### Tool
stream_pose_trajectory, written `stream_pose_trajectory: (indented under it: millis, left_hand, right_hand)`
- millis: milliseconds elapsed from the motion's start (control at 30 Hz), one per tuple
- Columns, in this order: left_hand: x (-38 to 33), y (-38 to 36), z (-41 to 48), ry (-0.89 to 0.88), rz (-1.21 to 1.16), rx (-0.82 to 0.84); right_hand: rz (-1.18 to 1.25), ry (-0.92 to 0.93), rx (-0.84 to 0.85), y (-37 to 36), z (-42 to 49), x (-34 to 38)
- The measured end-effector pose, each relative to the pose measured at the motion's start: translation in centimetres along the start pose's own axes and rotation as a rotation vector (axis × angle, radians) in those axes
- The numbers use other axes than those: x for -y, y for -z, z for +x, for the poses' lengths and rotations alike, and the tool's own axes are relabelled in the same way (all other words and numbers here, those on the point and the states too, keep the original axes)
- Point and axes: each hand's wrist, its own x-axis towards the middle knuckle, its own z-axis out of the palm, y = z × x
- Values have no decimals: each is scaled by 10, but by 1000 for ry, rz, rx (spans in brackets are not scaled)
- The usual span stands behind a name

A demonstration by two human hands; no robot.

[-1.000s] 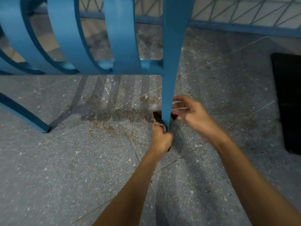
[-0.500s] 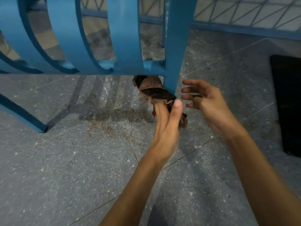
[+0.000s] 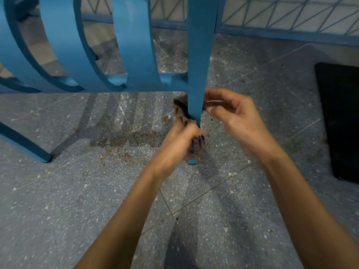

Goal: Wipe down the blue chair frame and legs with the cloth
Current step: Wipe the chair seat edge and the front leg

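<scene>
The blue chair's rear leg (image 3: 196, 74) stands upright in the middle of the view, its foot on the floor. A dark, worn cloth (image 3: 181, 110) loops around the back of this leg just below the seat rail (image 3: 136, 86). My left hand (image 3: 177, 141) is closed on the cloth's lower end, pressed against the left side of the leg and blurred. My right hand (image 3: 234, 117) sits to the right of the leg, fingers pinched at the cloth's other end, which is mostly hidden behind the leg.
Curved blue back slats (image 3: 64, 45) fill the upper left. Another chair leg (image 3: 25, 144) meets the floor at the left. A black mat (image 3: 340, 121) lies at the right edge. A blue metal fence (image 3: 272, 33) runs along the back. Rusty dirt marks (image 3: 116, 152) stain the speckled floor.
My left hand rose with the cloth to the seat rail, then dropped down the leg. My right hand opened half a second ago and has closed again beside the leg.
</scene>
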Motion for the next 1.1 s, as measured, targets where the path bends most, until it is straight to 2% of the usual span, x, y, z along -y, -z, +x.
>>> stream_pose_trajectory:
  millis: [33, 100, 200, 333, 533, 667, 733, 833, 967, 1033, 1100]
  left_hand:
    - [-14, 5, -2, -27, -81, 45]
    - [-28, 13, -4, -66, -70, 51]
    - [-25, 7, -5, -222, 153, -97]
    - [5, -12, 3, -349, 245, -313]
    - [57, -18, 9, -255, 369, -362]
    - [98, -13, 3, -107, 379, -301]
    - [112, -10, 1, -25, 400, -251]
    - [117, 1, 1, 36, 476, -178]
    - [106, 25, 0, 49, 659, -131]
    - [99, 33, 1, 36, 643, -154]
    - [93, 27, 2, 37, 525, -141]
  right_hand:
    - [-8, 0, -1, 0, 2, 0]
    - [-24, -27, -11, 2, 6, -3]
    - [-19, -69, -44, 4, 8, -11]
    - [16, -103, -119, 5, 5, -17]
    - [-45, -155, -109, 5, 1, -19]
    - [-53, -134, -78, 0, 3, -10]
    - [-70, -112, -1, -4, 2, -3]
    - [-61, -112, 150, -7, -1, 2]
    - [-62, -69, 138, -7, -2, 2]
    - [-78, -54, 129, -9, 1, 2]
    - [-102, -39, 122, -9, 3, 0]
